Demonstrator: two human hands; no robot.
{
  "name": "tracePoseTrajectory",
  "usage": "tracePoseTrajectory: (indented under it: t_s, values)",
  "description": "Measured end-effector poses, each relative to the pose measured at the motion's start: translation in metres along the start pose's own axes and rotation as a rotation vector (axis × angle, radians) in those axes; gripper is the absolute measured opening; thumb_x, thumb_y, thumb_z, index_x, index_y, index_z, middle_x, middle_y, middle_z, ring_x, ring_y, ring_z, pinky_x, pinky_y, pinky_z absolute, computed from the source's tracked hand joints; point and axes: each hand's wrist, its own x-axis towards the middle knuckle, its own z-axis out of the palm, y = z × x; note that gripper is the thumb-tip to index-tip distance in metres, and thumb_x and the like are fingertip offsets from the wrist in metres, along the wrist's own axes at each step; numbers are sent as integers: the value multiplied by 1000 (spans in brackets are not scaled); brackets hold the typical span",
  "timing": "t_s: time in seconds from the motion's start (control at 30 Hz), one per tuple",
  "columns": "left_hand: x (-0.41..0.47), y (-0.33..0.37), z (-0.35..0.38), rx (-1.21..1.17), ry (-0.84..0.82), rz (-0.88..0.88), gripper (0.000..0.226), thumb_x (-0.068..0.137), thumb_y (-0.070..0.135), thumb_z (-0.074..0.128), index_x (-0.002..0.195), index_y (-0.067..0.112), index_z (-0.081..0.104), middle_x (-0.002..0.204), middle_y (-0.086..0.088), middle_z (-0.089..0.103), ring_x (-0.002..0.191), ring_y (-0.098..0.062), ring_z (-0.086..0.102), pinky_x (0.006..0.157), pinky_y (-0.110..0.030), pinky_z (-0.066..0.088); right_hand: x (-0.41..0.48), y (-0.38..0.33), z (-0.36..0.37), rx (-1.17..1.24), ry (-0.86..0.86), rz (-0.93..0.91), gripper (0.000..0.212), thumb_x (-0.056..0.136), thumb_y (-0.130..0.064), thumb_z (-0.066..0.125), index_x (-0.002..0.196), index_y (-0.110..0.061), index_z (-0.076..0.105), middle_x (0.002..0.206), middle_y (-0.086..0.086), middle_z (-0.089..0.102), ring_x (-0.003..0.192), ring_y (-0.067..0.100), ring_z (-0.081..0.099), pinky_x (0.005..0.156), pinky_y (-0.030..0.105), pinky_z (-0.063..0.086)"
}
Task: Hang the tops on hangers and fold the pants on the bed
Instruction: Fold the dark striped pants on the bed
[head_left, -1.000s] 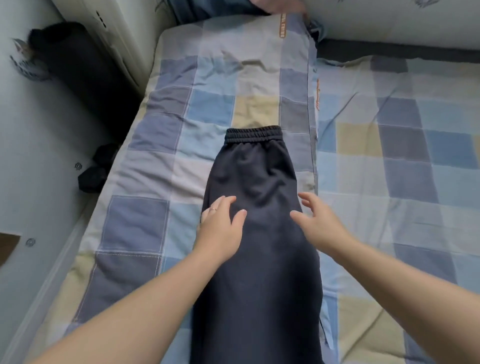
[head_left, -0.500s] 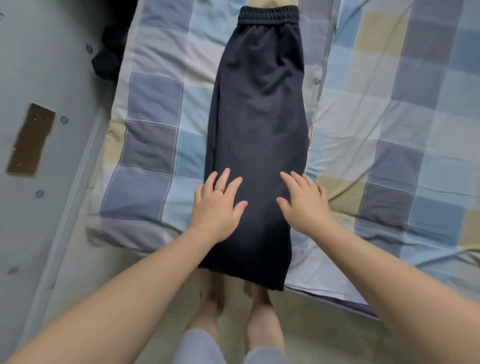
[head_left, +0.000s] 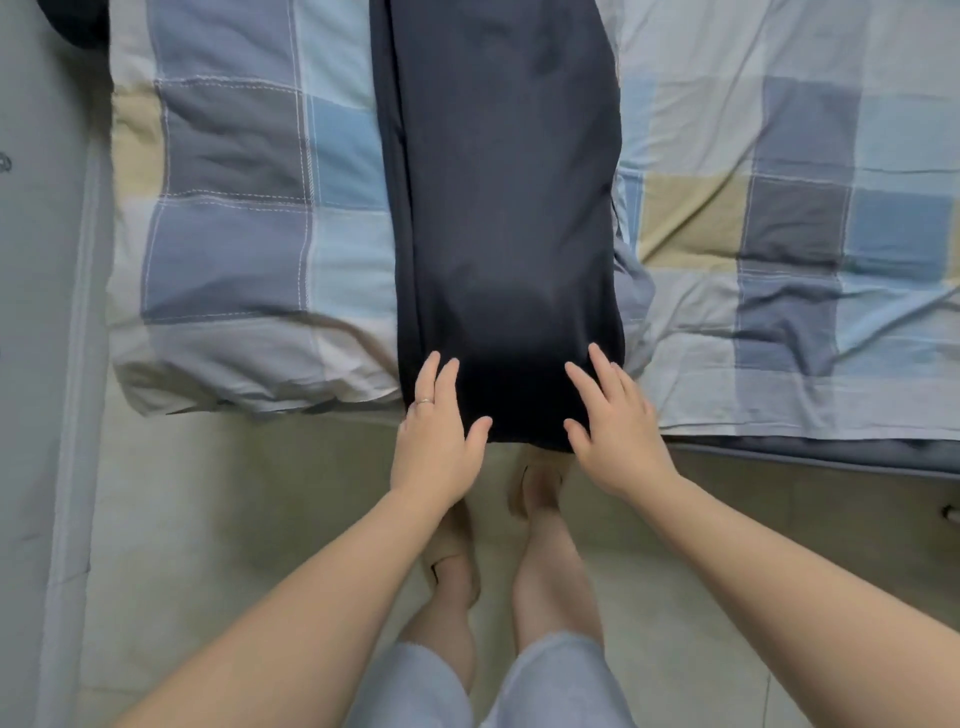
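Pants (head_left: 504, 218) are laid lengthwise on the checked quilt (head_left: 228, 249), apparently doubled leg on leg; the hem end is draped over the bed edge (head_left: 779, 441), directly under the fingertips. Left hand (head_left: 434, 436) is set flat on the hem's left margin, right hand (head_left: 613, 431) on its right margin. Fingers of both are straight and slightly spread; nothing is gripped or pinched. Placement is judged to serve smoothing and squaring the cloth before a fold. Next the hem corners would need to be pinched and carried beyond the fingertips toward the waistband, which is not seen
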Motion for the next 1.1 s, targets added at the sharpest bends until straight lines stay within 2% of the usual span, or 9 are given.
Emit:
tracePoseTrajectory:
  t_s: [0.2,0.33,0.43,0.53,0.67,0.77,0.9,1.0,1.1]
  values:
    - [3,-7,18,-415,167,-220,74,90,29,75,146,19,29,142,-3,43,110,-20,57,91,-32,45,-5,22,32,295,26,160,84,97,-29,62,162,-18,9,168,3,12,153,22,17,121,46,26]
    - [25,-19,28,-312,91,-325,55,88,37,74,127,11,45,119,-8,64,111,-31,59,101,-50,46,15,29,38,698,45,222,90,91,-24,72,158,-17,14,157,1,38,140,16,42,114,37,37]
    - [28,-35,32,-286,56,-342,34,95,35,65,105,3,61,99,-11,67,98,-32,62,92,-45,51,26,33,39,868,89,324,56,90,-28,72,137,-17,44,120,-4,64,109,11,62,94,32,52]
    - [16,-48,31,-361,157,-301,22,102,29,54,98,8,56,90,1,62,91,-27,59,73,-35,42,25,32,43,849,67,272,17,97,-26,62,106,-12,64,97,-2,70,94,14,65,78,31,51]
    - [-11,-60,33,-395,350,-341,24,104,28,45,96,5,43,84,-9,58,78,-28,49,59,-28,36,7,15,54,823,45,152,20,100,-19,56,117,-14,66,111,-1,71,102,12,62,85,29,48]
    - [-15,-59,36,-372,349,-335,27,104,25,47,94,1,44,95,-19,57,85,-31,48,70,-36,37,9,14,59,793,72,224,15,99,-19,55,111,-13,63,106,0,69,100,16,63,82,32,48]
    - [6,-56,38,-324,331,-281,22,103,25,53,94,6,47,112,-10,51,104,-31,51,92,-37,41,22,23,57,864,72,325,38,94,-21,68,124,-14,45,117,-1,59,111,18,61,94,37,54]
    - [20,-57,40,-471,321,-350,29,98,33,60,108,10,45,102,0,54,98,-24,56,79,-33,46,34,24,54,979,10,329,70,86,-23,79,138,-15,33,127,-4,54,118,16,59,96,41,55]
    - [21,-57,42,-561,285,-379,48,88,37,73,115,14,39,102,8,54,97,-16,59,78,-27,46,42,24,52,1046,-71,368,62,83,-22,81,135,-13,48,128,-1,63,114,19,65,98,46,56]
